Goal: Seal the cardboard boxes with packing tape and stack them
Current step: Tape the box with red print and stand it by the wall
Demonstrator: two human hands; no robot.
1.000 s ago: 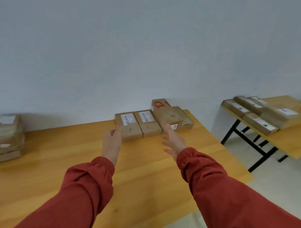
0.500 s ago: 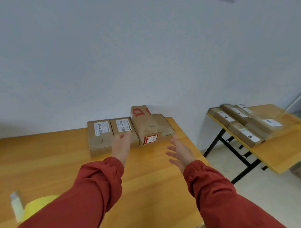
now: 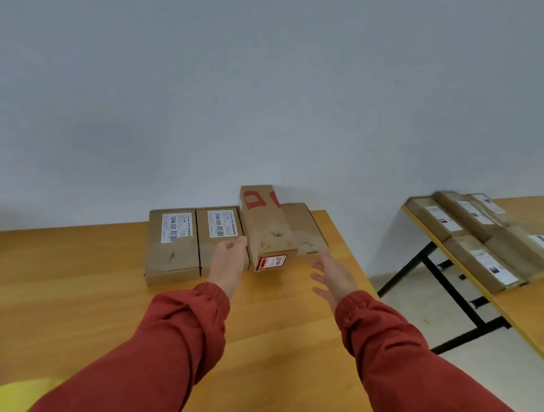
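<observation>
Holds out at frame centre the left hand (image 3: pixel 231 261), fingers straight and together, tips against the left face of the red-printed box (image 3: pixel 267 233), and the right hand (image 3: pixel 331 273), fingers spread and relaxed, gripping nothing, just short of that box's right side. Finds the red-printed box at the far edge of the wooden table (image 3: pixel 83 305), against a plain box (image 3: pixel 305 229) on its right, with two labelled boxes (image 3: pixel 173 246) side by side on its left. Shows at right of frame a second table (image 3: pixel 533 320) bearing more boxes (image 3: pixel 482 260), and at lower left a blurred yellow thing (image 3: pixel 21 396).
</observation>
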